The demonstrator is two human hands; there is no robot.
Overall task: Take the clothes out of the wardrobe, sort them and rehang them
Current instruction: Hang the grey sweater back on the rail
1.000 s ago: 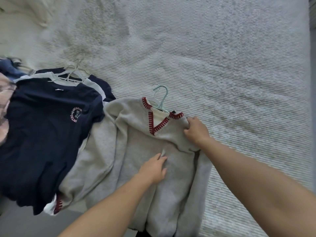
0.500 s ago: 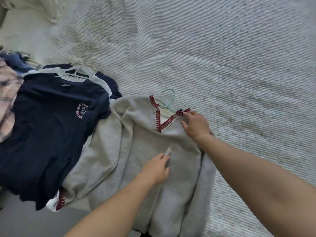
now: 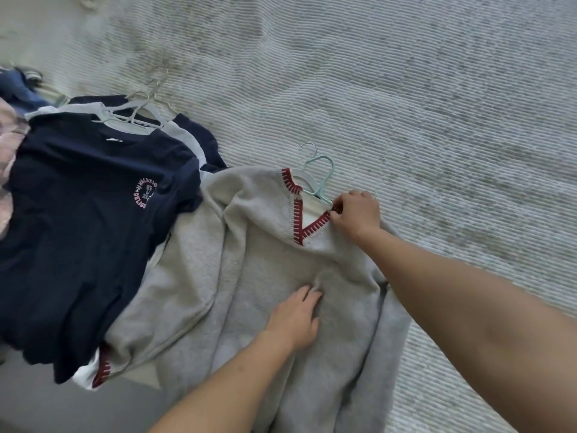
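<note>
A grey sweater (image 3: 249, 260) with a red-stitched V-neck lies flat on the bed, still on a mint green hanger (image 3: 321, 179) whose hook pokes out above the collar. My right hand (image 3: 356, 214) pinches the right side of the red collar beside the hanger. My left hand (image 3: 296, 317) rests flat on the sweater's chest, fingers pressing a small fold of fabric. To the left lies a navy T-shirt (image 3: 78, 229) with a round pink logo, stacked over other shirts on white hangers (image 3: 137, 110).
The ribbed light-grey bedspread (image 3: 406, 104) fills the upper and right view. More clothes, blue and pink plaid (image 3: 9, 170), lie at the far left edge. The bed's front edge and grey floor (image 3: 46, 407) show at the lower left.
My right hand has slid from the sweater's right shoulder to the red collar next to the hanger. My left hand stays on the chest. The view has shifted slightly.
</note>
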